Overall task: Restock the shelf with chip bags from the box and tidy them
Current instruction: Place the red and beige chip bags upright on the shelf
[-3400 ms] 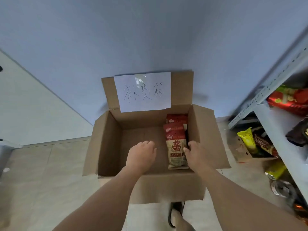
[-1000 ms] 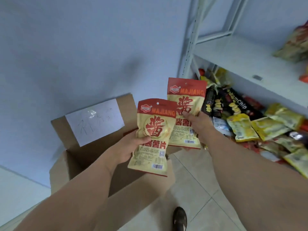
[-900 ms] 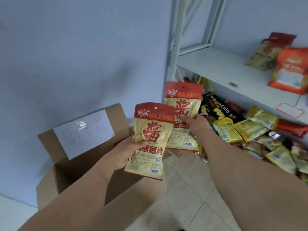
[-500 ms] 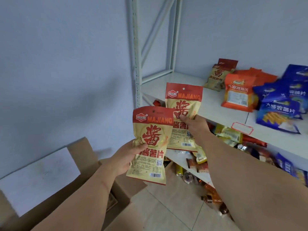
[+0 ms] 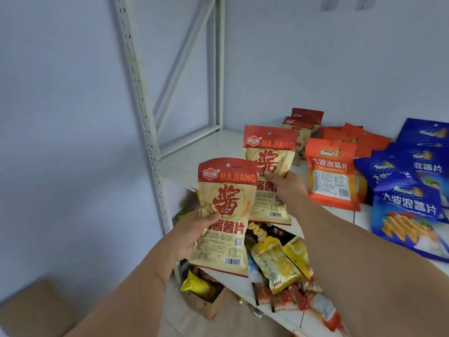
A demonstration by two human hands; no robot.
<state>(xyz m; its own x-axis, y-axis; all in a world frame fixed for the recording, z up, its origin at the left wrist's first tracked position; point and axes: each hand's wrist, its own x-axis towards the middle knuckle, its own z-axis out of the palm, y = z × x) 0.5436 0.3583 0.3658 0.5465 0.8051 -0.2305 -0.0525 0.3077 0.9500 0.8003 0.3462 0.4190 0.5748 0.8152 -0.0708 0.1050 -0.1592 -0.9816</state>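
Bare white shelf (image 5: 194,154) at the left corner, open from the upright post (image 5: 143,122) to the bags further right. Against the back wall, two Majiang bags (image 5: 305,122) standing; just right of them orange bags (image 5: 331,176), then blue bags (image 5: 408,207) reaching the front edge. Below, a lower tier crowded with yellow packs (image 5: 277,259) and small red packets, some spilling toward the edge. Box (image 5: 29,310) at the bottom left, only a blurred corner in view. Left hand (image 5: 192,234) raised in front of the shelf edge, thumb across the face of the near bag (image 5: 226,215), fingers closed behind it, bag upright. Right hand (image 5: 289,188) higher and further in, over the bare stretch, gripping the far bag (image 5: 268,171) by its right side, thumb on the print. Near bag overlapping the far bag's lower left corner. Both forearms reaching up from the bottom of the frame.
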